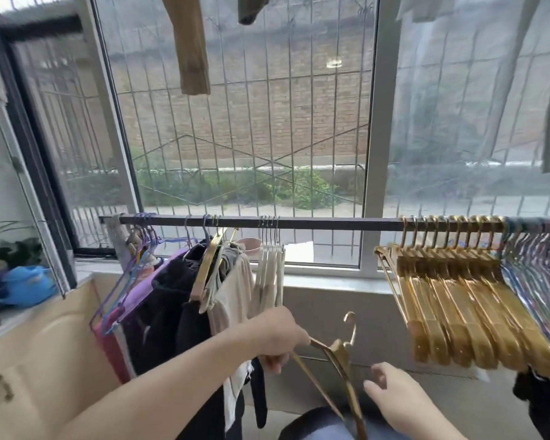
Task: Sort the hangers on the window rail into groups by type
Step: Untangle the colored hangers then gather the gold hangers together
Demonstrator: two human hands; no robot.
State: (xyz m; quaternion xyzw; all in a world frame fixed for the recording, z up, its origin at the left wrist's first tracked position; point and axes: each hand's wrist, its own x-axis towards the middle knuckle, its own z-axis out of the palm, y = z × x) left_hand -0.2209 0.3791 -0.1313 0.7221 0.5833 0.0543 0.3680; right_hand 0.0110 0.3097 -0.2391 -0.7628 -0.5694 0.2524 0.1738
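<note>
bare forearms with no sleeves showing, bare left hand (278,336), bare right hand (394,400)

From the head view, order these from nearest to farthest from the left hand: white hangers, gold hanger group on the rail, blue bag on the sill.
1. white hangers, on the rail just above the left hand.
2. gold hanger group, rail's right side.
3. blue bag, far left.

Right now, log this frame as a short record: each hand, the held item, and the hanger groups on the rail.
left hand: grips one arm of a gold hanger
right hand: open, beside the hanger, not holding it
gold hanger: off the rail, hook up
rail: runs across the window
gold group: packed together, right part
white hangers: small group, middle
colored wire hangers: far right
clothes: hanging at left
</note>
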